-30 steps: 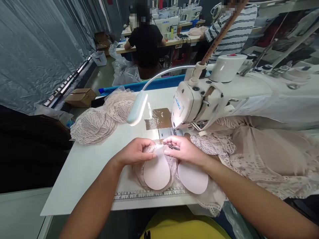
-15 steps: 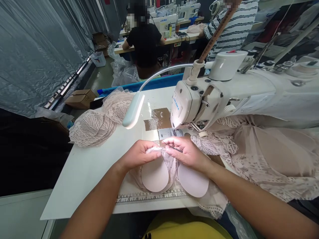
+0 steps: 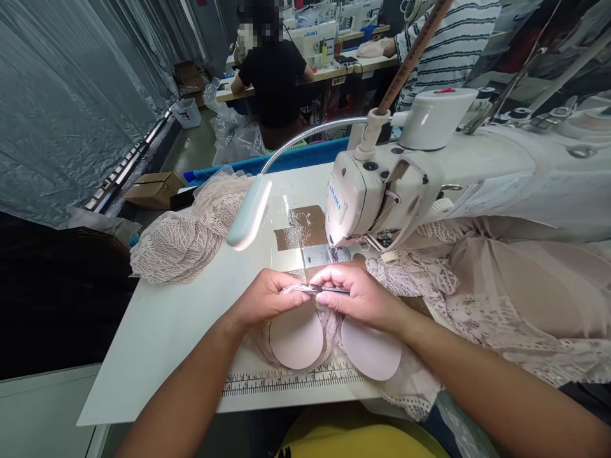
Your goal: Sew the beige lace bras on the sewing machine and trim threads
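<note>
A pale pink lace bra with two padded cups [image 3: 296, 336] lies on the white sewing table [image 3: 167, 324] just in front of the needle of a white Juki sewing machine [image 3: 382, 184]. My left hand [image 3: 270, 298] is closed, pinching the lace at the top edge of the left cup. My right hand [image 3: 356, 294] is closed on a small dark metal tool, probably thread snips or tweezers [image 3: 329, 289], whose tip meets the lace between my hands. The second cup [image 3: 371, 355] sits under my right wrist.
A heap of lace pieces [image 3: 191, 232] lies at the table's left, more lace garments [image 3: 515, 299] are piled at the right under the machine arm. A gooseneck lamp [image 3: 248, 213] hangs over the table. A ruler strip [image 3: 286, 381] runs along the front edge. Two people sit at machines behind.
My hands have drawn closer together over the bra's centre, and the tool in my right hand now touches the lace by my left fingers. The view shifted slightly.
</note>
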A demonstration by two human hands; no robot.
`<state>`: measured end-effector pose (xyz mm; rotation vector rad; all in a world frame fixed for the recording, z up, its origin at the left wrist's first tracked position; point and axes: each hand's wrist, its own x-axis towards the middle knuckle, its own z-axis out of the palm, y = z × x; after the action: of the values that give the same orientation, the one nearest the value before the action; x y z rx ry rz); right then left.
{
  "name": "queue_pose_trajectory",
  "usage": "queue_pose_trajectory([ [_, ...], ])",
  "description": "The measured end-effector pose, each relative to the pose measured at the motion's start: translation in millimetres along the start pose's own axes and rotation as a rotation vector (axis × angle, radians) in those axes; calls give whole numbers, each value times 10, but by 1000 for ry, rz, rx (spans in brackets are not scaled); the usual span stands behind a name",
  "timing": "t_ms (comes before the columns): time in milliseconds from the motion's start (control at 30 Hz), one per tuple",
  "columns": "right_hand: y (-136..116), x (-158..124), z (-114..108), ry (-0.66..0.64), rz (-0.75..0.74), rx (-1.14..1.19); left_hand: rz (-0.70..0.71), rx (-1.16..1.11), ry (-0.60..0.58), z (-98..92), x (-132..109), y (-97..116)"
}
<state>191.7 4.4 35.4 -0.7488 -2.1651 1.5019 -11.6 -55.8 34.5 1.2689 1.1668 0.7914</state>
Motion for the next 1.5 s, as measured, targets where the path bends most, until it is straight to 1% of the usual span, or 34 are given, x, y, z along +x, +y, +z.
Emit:
queue_pose_trajectory([
  [133, -10, 9, 51, 41, -25, 46, -24, -4, -9, 15, 2, -9],
  [233, 31, 22, 45, 48, -30, 108, -23, -23, -16, 23, -2, -9],
  [400, 85, 28, -7, -35, -29, 114, -34, -56, -15, 37, 1, -19],
  [500, 47, 34, 11, -46, -15, 101, -56, -51, -14, 56, 12, -32],
  [567, 22, 46, 33, -32, -2, 107, -63, -44, -28, 64, 18, -35],
  [633, 30, 59, 43, 15, 15, 137, -62, -46, -42, 58, 21, -32],
  [733, 104, 70, 27, 87, 75, 250, -54, -58, -29, 23, 21, -26],
  [800, 158, 67, 18, 64, 116, 344, -38, -64, -11, -5, 21, -29],
  [867, 182, 58, 24, 8, 145, 376, -18, -78, -4, -23, 22, -37],
  [967, 159, 42, 51, -30, 162, 322, -26, -105, -2, -24, 19, -40],
  [1067, 111, 33, 70, -6, 129, 283, -45, -103, 14, 1, 18, -20],
  [1200, 70, 27, 75, 30, 92, 242, -44, -119, 6, 51, 28, 3],
  [1300, 65, 20, 78, 33, 81, 214, -22, -122, 49, 68, 35, -11],
  [1367, 71, 9, 82, 51, 68, 183, 5, -92, 78, 60, 34, -24],
  [1500, 74, -26, 82, 108, 12, 41, 14, 44, 88, 25, 15, -27],
])
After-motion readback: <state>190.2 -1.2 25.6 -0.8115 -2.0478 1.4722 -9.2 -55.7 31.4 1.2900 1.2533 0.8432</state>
